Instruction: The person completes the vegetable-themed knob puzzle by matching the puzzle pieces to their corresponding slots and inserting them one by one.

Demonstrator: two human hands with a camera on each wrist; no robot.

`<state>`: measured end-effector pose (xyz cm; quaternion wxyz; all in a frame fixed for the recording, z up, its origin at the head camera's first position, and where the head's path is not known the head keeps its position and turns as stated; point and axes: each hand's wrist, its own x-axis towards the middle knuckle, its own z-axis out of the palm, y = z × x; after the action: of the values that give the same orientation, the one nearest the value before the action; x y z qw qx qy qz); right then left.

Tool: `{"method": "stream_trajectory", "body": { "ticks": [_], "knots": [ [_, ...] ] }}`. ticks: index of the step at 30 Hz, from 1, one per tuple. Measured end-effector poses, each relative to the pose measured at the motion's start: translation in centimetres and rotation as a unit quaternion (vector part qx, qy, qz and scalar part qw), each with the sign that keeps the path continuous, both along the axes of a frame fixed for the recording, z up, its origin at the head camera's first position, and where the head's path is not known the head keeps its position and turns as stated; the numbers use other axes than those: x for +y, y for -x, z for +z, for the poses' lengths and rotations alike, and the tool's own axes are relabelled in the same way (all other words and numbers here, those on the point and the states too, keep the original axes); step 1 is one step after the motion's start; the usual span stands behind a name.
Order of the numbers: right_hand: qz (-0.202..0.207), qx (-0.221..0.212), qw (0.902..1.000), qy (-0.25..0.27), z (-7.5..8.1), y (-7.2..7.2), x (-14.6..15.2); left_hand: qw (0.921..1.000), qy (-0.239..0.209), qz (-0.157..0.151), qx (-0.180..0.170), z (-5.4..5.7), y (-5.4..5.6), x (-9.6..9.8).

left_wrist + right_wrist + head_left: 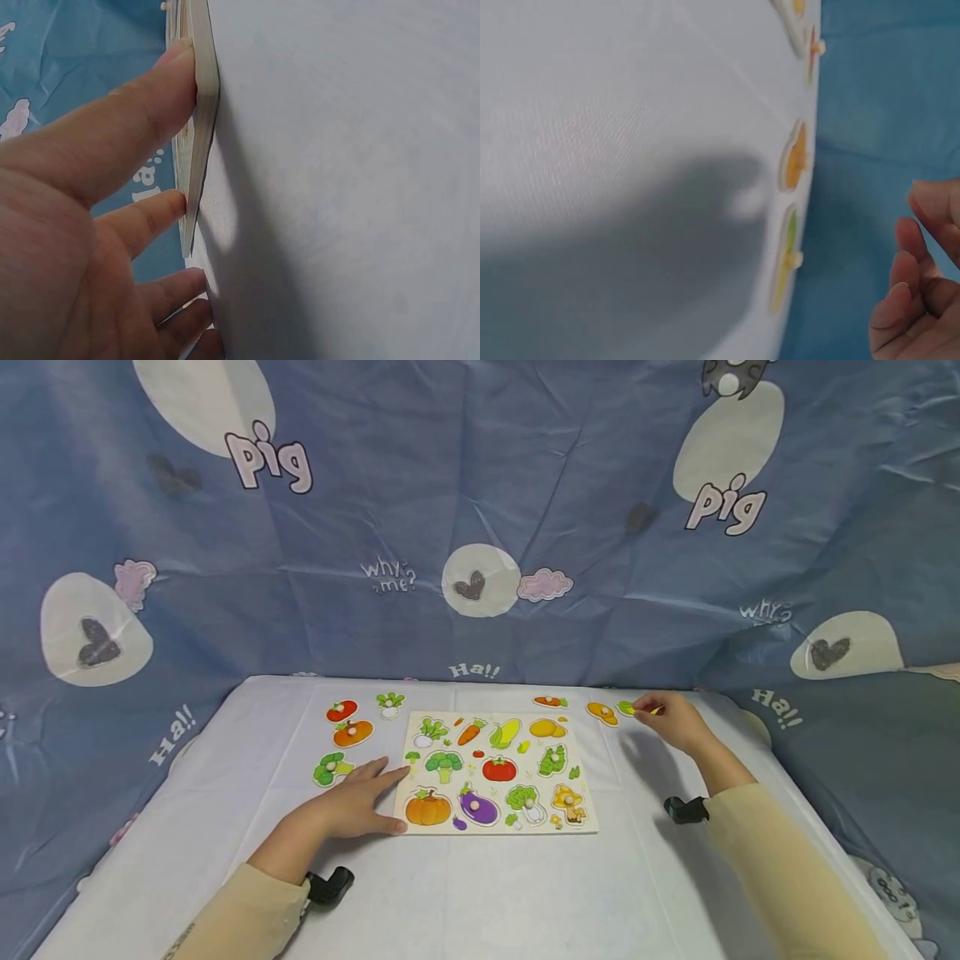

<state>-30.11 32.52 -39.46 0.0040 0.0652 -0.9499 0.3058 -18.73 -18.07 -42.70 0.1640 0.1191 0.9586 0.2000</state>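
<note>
A wooden vegetable puzzle board point(459, 777) lies on the table. My left hand point(358, 802) is at its left side, fingers spread; in the left wrist view the thumb point(161, 94) presses the board's edge point(201, 112) and the index fingertip touches it too. My right hand point(672, 720) hovers by the corn piece point(626, 707), partly covering it in the head view. Seen from the right wrist, the thumb and fingers point(904, 304) are loosely bent with nothing between them, apart from the knobbed corn piece point(784, 270). Beside the corn lies the potato piece point(602, 714).
Left of the board lie loose tomato point(342, 711), pumpkin point(353, 733), broccoli point(330, 769) and radish point(390, 705) pieces. A carrot piece point(551, 702) lies behind it. Knobbed eggplant point(478, 807), bok choy and mushroom pieces sit in the board. A blue printed cloth point(420, 635) hangs behind the table.
</note>
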Motion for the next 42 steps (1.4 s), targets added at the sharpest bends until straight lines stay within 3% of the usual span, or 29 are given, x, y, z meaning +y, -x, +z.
{"method": "stream_trajectory", "body": {
  "ticks": [8, 17, 28, 42],
  "knots": [
    [-0.048, 0.006, 0.9988, 0.011, -1.1, 1.7, 0.6, 1.0, 0.0, -0.002, 0.003, 0.1, 0.1, 0.0],
    [-0.105, -0.008, 0.9936, 0.043, -3.7, 3.2, 1.0, 0.9999, -0.01, -0.008, -0.002, -0.4, -0.4, -0.1],
    [-0.158, -0.042, 0.9852, 0.05, -4.0, 4.9, 0.8, 0.9998, -0.007, -0.011, 0.012, 0.1, -0.1, -0.2],
    [-0.16, -0.05, 0.9854, 0.031, -5.0, 5.6, 0.2, 1.0, -0.006, -0.006, 0.003, -0.4, -0.1, -0.3]
  ]
}}
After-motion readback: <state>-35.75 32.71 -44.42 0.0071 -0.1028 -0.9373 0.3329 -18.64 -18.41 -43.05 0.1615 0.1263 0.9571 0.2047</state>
